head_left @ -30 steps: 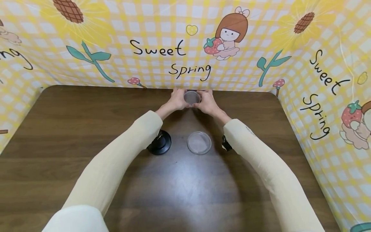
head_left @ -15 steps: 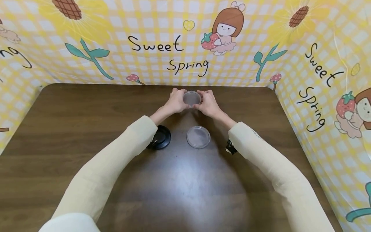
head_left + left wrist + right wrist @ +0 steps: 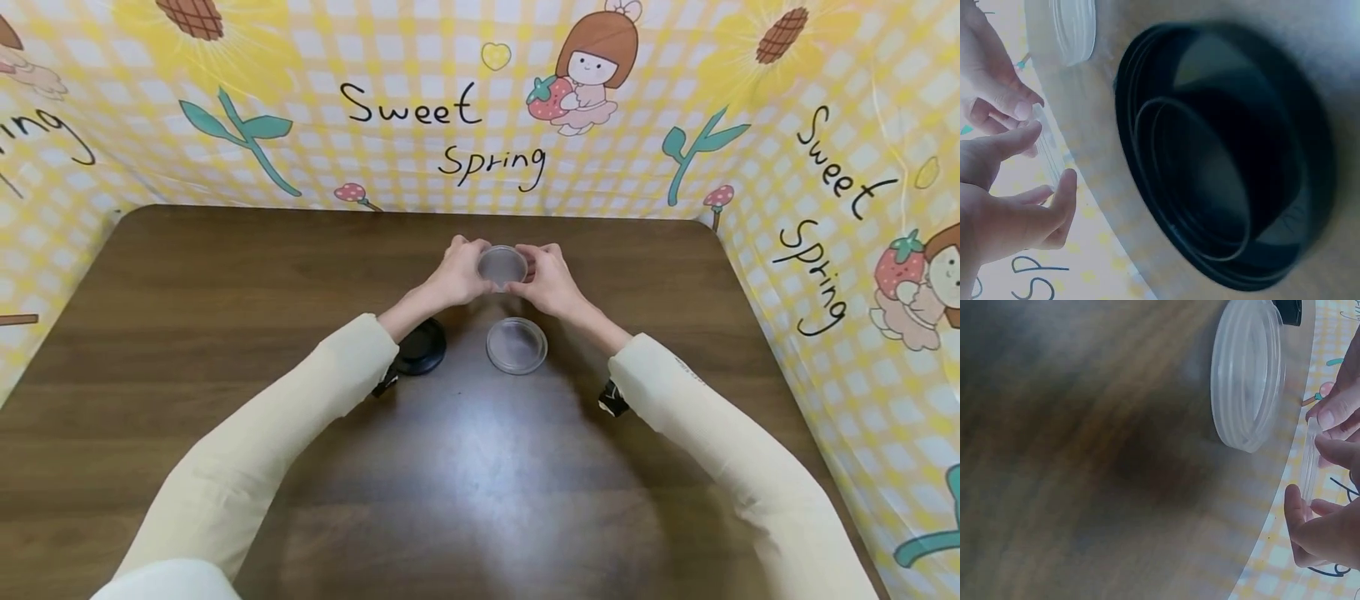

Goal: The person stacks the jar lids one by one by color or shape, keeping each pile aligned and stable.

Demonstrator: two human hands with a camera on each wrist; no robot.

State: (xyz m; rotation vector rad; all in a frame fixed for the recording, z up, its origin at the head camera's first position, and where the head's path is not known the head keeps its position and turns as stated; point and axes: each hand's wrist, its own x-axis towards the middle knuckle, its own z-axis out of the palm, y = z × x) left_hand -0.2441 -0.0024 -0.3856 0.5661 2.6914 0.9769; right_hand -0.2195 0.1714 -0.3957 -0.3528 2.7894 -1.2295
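Note:
Both hands hold a small clear round dish (image 3: 502,266) by its edge, over the far middle of the table. My left hand (image 3: 459,273) pinches its left side, thumb at the near edge, while the right hand (image 3: 551,282) grips the opposite side the same way. Seen nearly edge-on from the right wrist, this dish (image 3: 1310,464) looks thin and rimmed. A larger clear round dish (image 3: 517,346) with a ridged wall lies on the table just nearer than the hands. Beside it, partly behind the left forearm, is a black round lid-like piece (image 3: 422,348); the left wrist view reveals its raised inner ring.
Brown wood-grain table (image 3: 225,292) spreads out under everything. A yellow checked cloth (image 3: 405,50) with printed figures rises along the back and sides. Long cream sleeves cover both arms, and a dark wrist device (image 3: 613,400) shows under the right cuff.
Both hands have drawn the small clear dish back from the table's far edge, a little toward the person. The head view has tilted slightly. The larger dish and black piece stay on the table.

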